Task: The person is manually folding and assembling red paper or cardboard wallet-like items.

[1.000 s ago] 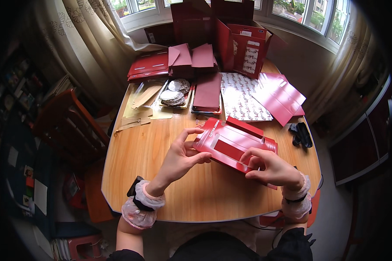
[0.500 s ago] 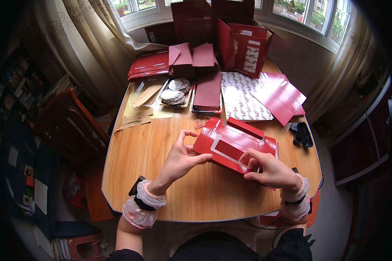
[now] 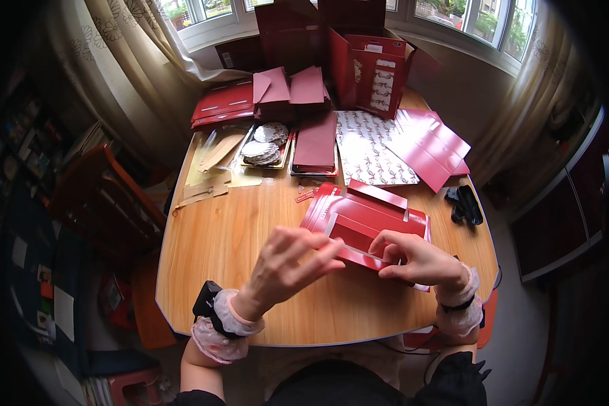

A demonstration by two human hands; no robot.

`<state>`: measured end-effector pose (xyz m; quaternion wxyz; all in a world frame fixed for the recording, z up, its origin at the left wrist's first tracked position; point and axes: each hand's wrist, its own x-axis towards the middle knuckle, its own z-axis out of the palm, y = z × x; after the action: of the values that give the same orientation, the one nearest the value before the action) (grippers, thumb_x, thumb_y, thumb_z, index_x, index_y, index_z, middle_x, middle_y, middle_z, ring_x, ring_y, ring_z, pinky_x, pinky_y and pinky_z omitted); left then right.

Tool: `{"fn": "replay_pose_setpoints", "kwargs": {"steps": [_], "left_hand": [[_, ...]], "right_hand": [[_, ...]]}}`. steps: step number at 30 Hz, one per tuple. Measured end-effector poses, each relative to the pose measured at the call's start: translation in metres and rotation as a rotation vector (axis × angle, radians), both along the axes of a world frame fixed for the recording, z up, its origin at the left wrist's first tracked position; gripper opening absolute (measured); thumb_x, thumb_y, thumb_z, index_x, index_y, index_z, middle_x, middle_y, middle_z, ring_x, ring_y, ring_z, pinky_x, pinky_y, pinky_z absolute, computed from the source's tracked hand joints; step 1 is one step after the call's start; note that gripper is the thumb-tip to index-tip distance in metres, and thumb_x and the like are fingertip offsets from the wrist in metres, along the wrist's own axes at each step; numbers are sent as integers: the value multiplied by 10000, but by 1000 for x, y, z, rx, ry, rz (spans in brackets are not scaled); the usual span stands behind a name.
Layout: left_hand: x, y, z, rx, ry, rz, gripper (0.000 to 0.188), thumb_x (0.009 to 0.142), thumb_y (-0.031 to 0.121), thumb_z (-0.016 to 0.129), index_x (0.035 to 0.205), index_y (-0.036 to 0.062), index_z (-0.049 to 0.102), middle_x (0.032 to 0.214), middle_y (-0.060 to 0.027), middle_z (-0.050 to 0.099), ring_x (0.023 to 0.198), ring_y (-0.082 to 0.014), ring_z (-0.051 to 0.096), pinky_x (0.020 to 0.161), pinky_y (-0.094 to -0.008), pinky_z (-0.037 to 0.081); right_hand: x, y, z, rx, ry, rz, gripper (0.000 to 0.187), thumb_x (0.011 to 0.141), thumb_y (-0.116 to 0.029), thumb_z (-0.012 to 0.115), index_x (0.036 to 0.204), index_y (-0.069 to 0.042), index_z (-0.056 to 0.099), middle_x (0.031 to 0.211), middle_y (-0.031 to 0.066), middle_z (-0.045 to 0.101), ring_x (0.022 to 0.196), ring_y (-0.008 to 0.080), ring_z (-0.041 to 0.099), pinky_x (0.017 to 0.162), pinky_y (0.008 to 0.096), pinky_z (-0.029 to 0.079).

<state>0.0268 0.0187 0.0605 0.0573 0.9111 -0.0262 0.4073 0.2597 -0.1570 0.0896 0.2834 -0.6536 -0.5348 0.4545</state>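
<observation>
A glossy red cardboard piece (image 3: 369,211) with cut-out windows and raised flaps lies slightly tilted near the table's middle. On its near edge, my right hand (image 3: 423,260) is closed, with thumb and fingers pinching the card beside a window. My left hand (image 3: 284,267) is off the card, just left of its near corner. Motion blurs it a little, but its fingers look bent and apart, with nothing seen between them. Part of the card's near edge is hidden behind my hands.
Along the far side of the wooden table (image 3: 213,271) stand a tray of round patterned pieces (image 3: 267,143), a stack of dark red cards (image 3: 315,142), pink envelopes (image 3: 306,86), a patterned sheet (image 3: 369,149), pink-red sheets (image 3: 432,152) and an upright red box (image 3: 369,74). A black object (image 3: 464,206) lies at right.
My left hand has let go of the card's left edge and drawn back toward me, fingers turning inward. My right hand stays at the near edge.
</observation>
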Motion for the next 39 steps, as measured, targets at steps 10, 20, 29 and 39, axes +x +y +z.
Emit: {"fn": "replay_pose_setpoints", "kwargs": {"steps": [10, 20, 29, 39], "left_hand": [[18, -9, -24, 285, 51, -231, 272, 877, 122, 689, 1145, 82, 687, 1156, -59, 673, 1097, -197, 675, 954, -356, 566], [23, -2, -33, 229, 72, -240, 328, 882, 98, 702, 1206, 69, 741, 1068, -43, 713, 962, -182, 717, 860, -323, 594], [24, -2, -38, 238, 48, -214, 399, 833, 85, 698, 1230, 48, 724, 1052, -42, 701, 944, -175, 710, 809, -298, 602], [22, -5, -29, 281, 38, -176, 344, 845, 86, 719, 1185, 65, 764, 1058, -38, 709, 958, -185, 729, 843, -327, 628]], "right_hand": [[8, 3, 6, -127, 209, 89, 349, 962, -82, 735, 1249, -59, 538, 828, 18, 672, 738, 65, 587, 620, 238, 466], [11, 5, -1, -111, 186, 131, 368, 980, -97, 725, 1287, -60, 525, 808, 12, 653, 641, 51, 574, 536, 229, 452], [10, 5, -2, -92, 174, 148, 361, 985, -84, 712, 1293, -63, 524, 810, 12, 655, 642, 49, 573, 532, 226, 457], [9, 2, 1, -37, 139, 154, 356, 973, -83, 715, 1281, -69, 537, 828, 42, 680, 745, 88, 601, 647, 278, 497]]}}
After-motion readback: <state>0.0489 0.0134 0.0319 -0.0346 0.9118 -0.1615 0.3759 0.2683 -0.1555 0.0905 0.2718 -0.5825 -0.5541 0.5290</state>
